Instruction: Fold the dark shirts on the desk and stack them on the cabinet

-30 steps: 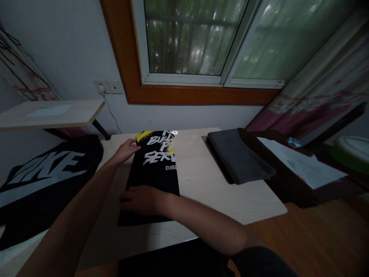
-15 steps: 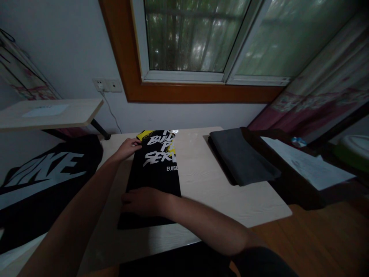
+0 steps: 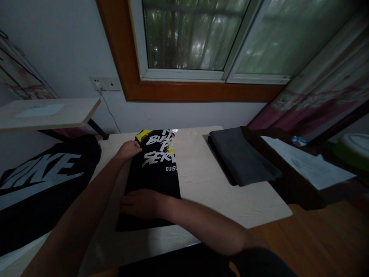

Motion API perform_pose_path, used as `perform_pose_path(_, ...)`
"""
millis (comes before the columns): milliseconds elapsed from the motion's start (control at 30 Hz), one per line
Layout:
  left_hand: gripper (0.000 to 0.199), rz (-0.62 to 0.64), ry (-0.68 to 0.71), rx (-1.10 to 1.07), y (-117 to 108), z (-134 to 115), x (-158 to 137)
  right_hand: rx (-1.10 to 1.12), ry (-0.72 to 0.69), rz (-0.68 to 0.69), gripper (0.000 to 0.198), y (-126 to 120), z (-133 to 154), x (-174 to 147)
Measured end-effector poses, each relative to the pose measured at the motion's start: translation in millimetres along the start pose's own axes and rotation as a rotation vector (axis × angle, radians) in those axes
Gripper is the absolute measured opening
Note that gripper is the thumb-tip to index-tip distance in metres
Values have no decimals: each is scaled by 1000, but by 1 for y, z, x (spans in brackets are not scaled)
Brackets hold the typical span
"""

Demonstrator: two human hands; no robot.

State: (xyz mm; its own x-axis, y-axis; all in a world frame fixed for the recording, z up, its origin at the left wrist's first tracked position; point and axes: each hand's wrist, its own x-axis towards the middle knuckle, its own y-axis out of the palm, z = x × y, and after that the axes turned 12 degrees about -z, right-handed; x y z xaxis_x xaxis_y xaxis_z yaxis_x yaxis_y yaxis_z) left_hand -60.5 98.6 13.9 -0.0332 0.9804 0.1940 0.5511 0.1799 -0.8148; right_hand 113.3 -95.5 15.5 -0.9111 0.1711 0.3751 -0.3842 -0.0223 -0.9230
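Observation:
A folded black T-shirt (image 3: 154, 177) with white lettering and yellow patches lies lengthwise on a pale wooden table (image 3: 207, 200). At its upper left edge, my left hand (image 3: 129, 149) is closed, with the fingers curled on the cloth. My right hand (image 3: 142, 204) reaches across the lower part of the shirt. Its fingers are bent together at the left edge; their tips are partly in shadow. Part of the print is folded out of sight at the right side.
Left of my arm lies a black garment with large grey letters (image 3: 54, 169), below a small raised shelf (image 3: 52, 115). A dark grey folded cloth (image 3: 242, 156) rests on the right part of the table. Beyond it are white sheets (image 3: 308, 163). A window (image 3: 187, 38) is behind.
My left hand's fingers have closed in at the shirt's upper left edge. My right hand has moved very slightly down. The view has shifted a little.

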Motion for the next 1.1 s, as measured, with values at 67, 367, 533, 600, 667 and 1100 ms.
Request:
perform_pose_path(67,13,-21,-18,2,-5,2,-3,-6,-3,-4,26,-3,1,0)
perform_pose_path(367,19,-43,-103,7,-15,25,-12,-56,-57,-98,28,-2,7,-6)
perform_pose_path(533,17,-80,-83,12,-14,28,-12,-74,-97,-85,27,4,11,-6)
perform_pose_path(600,17,-94,-73,15,-14,28,-11,-51,-127,-70,27,4,12,-4)
perform_pose_path(667,18,-115,-67,18,-13,28,-9,-25,-142,-69,27,5,12,-2)
perform_pose_path(1100,22,-181,8,47,7,26,14,-12,-224,-24,36,-3,16,-1)
